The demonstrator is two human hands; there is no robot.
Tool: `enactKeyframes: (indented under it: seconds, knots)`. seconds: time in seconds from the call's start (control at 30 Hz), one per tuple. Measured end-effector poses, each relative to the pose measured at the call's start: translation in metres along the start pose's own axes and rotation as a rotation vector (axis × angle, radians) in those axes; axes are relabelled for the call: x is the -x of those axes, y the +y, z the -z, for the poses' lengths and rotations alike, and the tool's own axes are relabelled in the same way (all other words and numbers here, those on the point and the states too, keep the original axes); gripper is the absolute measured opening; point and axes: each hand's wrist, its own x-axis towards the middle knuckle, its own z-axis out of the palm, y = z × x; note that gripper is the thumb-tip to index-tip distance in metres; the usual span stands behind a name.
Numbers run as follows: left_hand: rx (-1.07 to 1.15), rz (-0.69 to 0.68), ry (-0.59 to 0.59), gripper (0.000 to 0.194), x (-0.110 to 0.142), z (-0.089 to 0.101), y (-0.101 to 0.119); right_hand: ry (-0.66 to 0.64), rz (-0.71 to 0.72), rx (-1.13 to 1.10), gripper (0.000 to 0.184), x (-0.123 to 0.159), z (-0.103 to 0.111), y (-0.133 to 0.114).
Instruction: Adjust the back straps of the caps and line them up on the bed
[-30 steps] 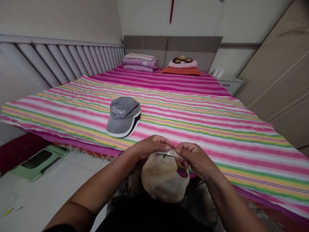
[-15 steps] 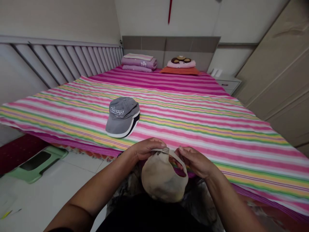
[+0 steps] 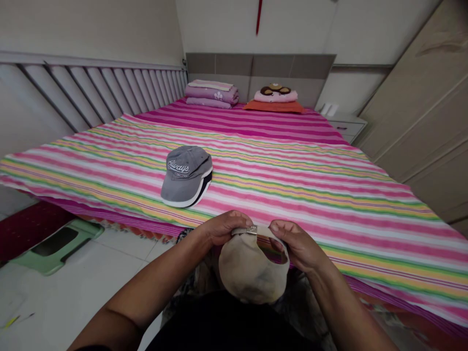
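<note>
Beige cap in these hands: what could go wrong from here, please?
The small metal buckle on the cap's back strap sits between the left hand and the right hand. It is small, so it might slip from the fingers and the strap could come loose.

The beige cap is held near the edge of the striped bedsheet, so if dropped, it may miss the bed and land on the tiled floor.

We log a black top [image 3: 226,324], its dark sleeve [image 3: 89,348] ending above the left forearm [image 3: 153,287]; left hand [image 3: 226,228] and right hand [image 3: 294,243] bare.
</note>
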Motion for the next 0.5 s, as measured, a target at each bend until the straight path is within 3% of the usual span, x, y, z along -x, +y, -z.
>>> enactKeyframes:
  seconds: [0.17,0.27,0.5]
  knots:
    - [0.031,-0.035,0.042,0.022,0.001,-0.005,0.002,0.096,0.014,-0.036,0.037,0.004,-0.007,-0.008]
    - [0.072,-0.07,0.01,0.022,-0.001,-0.008,0.004,0.114,0.033,-0.025,0.037,0.004,-0.006,-0.012]
    - [0.295,-0.163,0.026,0.015,-0.004,-0.007,0.019,0.054,0.055,-0.024,0.035,0.003,0.03,0.001]
